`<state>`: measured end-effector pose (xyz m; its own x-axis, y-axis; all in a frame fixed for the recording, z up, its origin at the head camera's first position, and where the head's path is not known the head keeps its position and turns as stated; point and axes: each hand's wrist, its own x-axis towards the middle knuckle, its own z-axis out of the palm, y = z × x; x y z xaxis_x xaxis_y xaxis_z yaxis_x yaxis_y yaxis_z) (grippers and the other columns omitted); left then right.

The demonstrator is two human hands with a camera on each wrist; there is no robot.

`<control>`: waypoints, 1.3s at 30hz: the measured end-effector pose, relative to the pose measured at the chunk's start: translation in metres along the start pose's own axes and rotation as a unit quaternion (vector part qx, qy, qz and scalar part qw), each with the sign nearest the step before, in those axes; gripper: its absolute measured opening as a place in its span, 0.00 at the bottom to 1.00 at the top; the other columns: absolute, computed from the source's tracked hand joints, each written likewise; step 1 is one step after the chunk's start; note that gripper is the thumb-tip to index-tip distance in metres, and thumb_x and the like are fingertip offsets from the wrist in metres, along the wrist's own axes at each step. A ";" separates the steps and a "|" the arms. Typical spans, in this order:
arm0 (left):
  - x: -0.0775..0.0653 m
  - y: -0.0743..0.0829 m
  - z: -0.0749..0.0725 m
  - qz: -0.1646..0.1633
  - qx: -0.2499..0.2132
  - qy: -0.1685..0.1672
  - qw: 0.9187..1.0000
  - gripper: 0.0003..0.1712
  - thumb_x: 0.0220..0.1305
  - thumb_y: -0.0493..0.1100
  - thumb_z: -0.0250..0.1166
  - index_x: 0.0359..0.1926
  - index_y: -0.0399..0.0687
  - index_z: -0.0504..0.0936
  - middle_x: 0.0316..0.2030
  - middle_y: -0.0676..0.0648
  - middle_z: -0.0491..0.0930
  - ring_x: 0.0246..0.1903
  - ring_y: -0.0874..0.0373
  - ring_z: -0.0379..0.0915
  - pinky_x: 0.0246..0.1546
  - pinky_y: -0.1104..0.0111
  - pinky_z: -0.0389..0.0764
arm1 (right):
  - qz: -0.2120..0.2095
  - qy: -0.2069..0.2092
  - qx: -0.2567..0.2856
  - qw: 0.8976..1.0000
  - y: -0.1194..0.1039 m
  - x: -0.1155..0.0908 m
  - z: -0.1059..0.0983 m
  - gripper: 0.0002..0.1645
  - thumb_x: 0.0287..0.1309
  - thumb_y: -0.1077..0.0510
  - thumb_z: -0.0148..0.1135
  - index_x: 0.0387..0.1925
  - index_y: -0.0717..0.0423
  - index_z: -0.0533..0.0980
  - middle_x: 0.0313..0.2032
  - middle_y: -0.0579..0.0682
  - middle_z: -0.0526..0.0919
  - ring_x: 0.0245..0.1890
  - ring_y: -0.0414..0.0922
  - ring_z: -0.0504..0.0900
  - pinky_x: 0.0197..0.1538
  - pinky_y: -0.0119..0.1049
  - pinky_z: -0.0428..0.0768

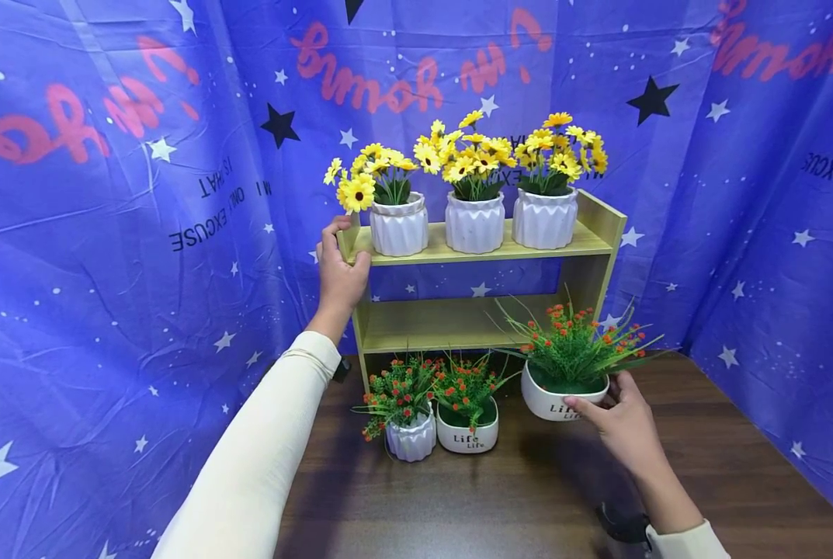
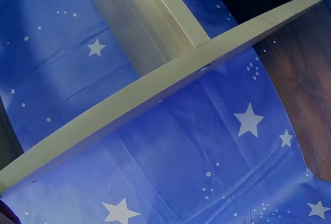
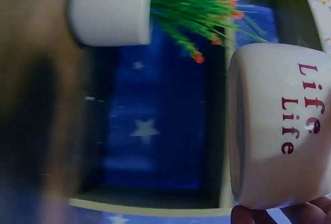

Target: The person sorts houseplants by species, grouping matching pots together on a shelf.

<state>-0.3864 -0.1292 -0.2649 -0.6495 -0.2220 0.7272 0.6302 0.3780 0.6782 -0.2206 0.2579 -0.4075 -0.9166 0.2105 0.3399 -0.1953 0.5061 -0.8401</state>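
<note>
My right hand point(image 1: 626, 423) grips a white oval flowerpot point(image 1: 550, 404) by its right side, thumb across the front. Red-flowered artificial greenery fills this pot, which hangs above the table in front of the shelf. In the right wrist view the pot point(image 3: 284, 125) shows red "Life Life" lettering, with fingertips point(image 3: 305, 213) at its side. My left hand point(image 1: 342, 276) holds the upper left end of a two-tier wooden shelf point(image 1: 444, 322), fingers over its side panel. The left wrist view shows the panel point(image 2: 139, 89) but hides most of the hand.
Three white ribbed pots point(image 1: 475, 225) of yellow flowers stand on the top shelf. Before the shelf's left half, a ribbed pot point(image 1: 412, 439) and another "Life" pot point(image 1: 468, 441), both with red flowers, sit on the brown table point(image 1: 486, 505). Blue star-patterned curtain point(image 1: 109, 310) surrounds it.
</note>
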 end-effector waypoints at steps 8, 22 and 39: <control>-0.001 0.003 -0.002 -0.007 0.009 -0.007 1.000 0.30 0.52 0.34 0.57 0.58 0.49 0.66 0.62 0.48 0.67 0.53 0.49 0.59 0.48 0.58 0.66 | -0.042 0.012 0.057 0.997 -0.028 0.039 0.004 0.52 0.55 0.54 0.74 0.71 0.63 0.53 0.64 0.67 0.71 0.46 0.30 0.76 0.41 0.20 0.76; -0.002 0.003 -0.003 -0.020 0.002 -0.012 1.000 0.32 0.51 0.34 0.58 0.60 0.48 0.66 0.59 0.43 0.66 0.53 0.49 0.59 0.47 0.59 0.67 | -0.022 0.010 0.001 1.000 -0.027 0.092 0.038 0.49 0.60 0.46 0.68 0.69 0.70 0.57 0.57 0.71 0.74 0.56 0.60 0.74 0.56 0.51 0.70; -0.002 0.003 -0.001 -0.012 0.013 0.000 1.000 0.31 0.51 0.34 0.58 0.59 0.50 0.67 0.59 0.41 0.68 0.53 0.48 0.60 0.48 0.58 0.67 | -0.009 -0.025 -0.019 0.999 -0.029 0.127 0.044 0.51 0.64 0.43 0.63 0.73 0.69 0.50 0.62 0.72 0.67 0.62 0.64 0.68 0.63 0.57 0.64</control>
<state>-0.3826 -0.1287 -0.2636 -0.6643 -0.2304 0.7111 0.6034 0.3962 0.6921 -0.3462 0.2330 -0.3583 -0.9291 0.1597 0.3336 -0.2005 0.5404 -0.8172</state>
